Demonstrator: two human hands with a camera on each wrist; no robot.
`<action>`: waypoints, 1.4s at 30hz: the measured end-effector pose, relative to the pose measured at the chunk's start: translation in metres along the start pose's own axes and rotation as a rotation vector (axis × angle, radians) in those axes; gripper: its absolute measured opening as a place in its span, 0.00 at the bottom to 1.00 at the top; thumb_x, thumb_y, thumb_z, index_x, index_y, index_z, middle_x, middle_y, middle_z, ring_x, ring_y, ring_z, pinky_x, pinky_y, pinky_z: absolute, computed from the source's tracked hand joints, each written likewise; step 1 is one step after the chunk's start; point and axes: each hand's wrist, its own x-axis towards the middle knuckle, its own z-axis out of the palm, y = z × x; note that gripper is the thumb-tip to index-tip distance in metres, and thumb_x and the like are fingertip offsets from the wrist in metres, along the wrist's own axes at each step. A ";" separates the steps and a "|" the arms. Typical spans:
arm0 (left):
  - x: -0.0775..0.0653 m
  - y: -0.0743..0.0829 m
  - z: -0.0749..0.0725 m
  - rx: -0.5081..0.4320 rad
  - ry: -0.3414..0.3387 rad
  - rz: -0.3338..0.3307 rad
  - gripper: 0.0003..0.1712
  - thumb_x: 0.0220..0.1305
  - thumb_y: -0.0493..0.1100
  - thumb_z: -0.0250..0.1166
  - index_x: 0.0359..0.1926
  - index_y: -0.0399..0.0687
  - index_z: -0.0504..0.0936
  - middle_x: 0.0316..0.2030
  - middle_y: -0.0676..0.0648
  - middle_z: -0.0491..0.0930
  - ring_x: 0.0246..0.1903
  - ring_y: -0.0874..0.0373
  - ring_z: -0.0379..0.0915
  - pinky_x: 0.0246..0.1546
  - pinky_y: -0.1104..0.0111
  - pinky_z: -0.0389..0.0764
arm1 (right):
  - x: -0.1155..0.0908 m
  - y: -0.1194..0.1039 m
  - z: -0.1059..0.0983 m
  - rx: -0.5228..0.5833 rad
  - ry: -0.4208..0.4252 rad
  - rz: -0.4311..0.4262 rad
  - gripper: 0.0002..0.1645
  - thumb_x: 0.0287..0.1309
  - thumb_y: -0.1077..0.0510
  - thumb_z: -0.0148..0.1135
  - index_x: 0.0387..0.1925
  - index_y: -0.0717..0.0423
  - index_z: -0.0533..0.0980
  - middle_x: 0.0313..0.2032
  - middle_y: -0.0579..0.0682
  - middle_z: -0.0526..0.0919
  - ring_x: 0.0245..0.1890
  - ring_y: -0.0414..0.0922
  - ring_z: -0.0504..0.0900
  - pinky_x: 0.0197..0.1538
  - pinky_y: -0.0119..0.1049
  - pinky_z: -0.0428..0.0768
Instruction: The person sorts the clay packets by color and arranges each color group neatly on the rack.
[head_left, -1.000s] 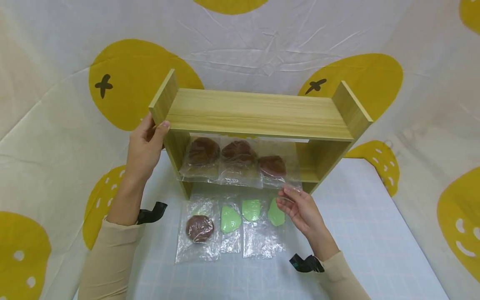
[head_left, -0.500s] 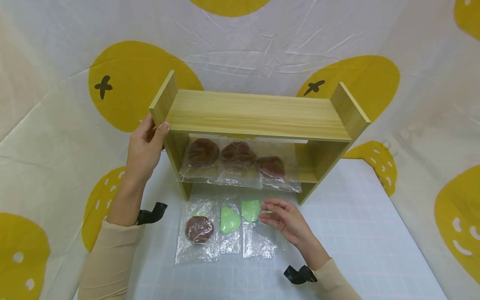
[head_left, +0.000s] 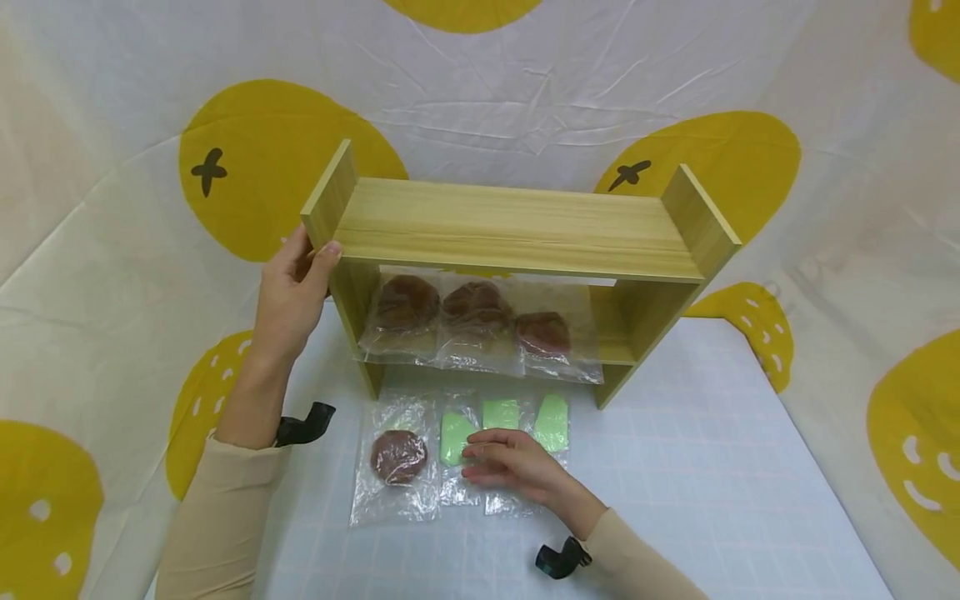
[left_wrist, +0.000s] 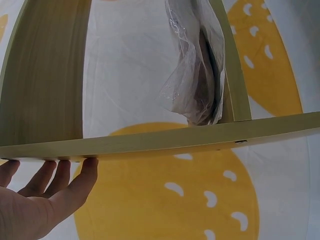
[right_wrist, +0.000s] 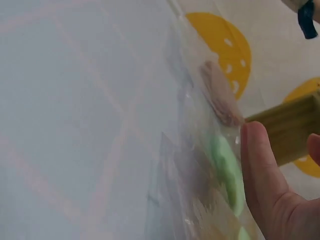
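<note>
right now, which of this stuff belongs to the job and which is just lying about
Likely part of the job:
wooden shelf, held by the left grip
bagged brown pieces on the shelf
bagged brown disc in front
bagged green pieces, near the right grip

Likely just surroundings:
table
yellow-printed cloth behind
black pieces at the wrists
</note>
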 end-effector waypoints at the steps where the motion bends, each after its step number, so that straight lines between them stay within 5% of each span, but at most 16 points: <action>1: 0.000 0.000 0.000 0.002 0.000 0.001 0.26 0.74 0.47 0.60 0.71 0.60 0.72 0.63 0.44 0.73 0.55 0.49 0.74 0.47 0.68 0.82 | 0.002 0.002 0.002 0.003 -0.006 0.009 0.26 0.70 0.64 0.57 0.62 0.77 0.67 0.56 0.70 0.77 0.49 0.61 0.83 0.54 0.50 0.80; 19: -0.001 0.001 0.000 0.024 -0.005 -0.004 0.26 0.74 0.48 0.60 0.71 0.61 0.71 0.63 0.44 0.73 0.55 0.48 0.73 0.48 0.65 0.82 | 0.016 0.017 0.026 0.050 -0.056 0.076 0.30 0.69 0.62 0.59 0.65 0.74 0.64 0.55 0.68 0.77 0.47 0.65 0.83 0.51 0.50 0.81; 29: -0.001 0.001 0.001 0.017 -0.001 -0.014 0.26 0.74 0.48 0.60 0.71 0.61 0.72 0.62 0.45 0.73 0.54 0.48 0.73 0.47 0.66 0.82 | 0.016 0.019 0.040 0.125 0.036 0.027 0.33 0.68 0.64 0.60 0.68 0.72 0.61 0.56 0.71 0.73 0.46 0.63 0.84 0.54 0.51 0.80; 42: 0.000 -0.001 0.001 -0.032 0.001 -0.008 0.26 0.74 0.47 0.60 0.70 0.59 0.73 0.61 0.44 0.74 0.51 0.47 0.74 0.43 0.71 0.81 | 0.014 0.026 0.053 0.075 0.078 0.037 0.27 0.68 0.64 0.58 0.62 0.77 0.66 0.50 0.64 0.81 0.47 0.63 0.83 0.55 0.52 0.79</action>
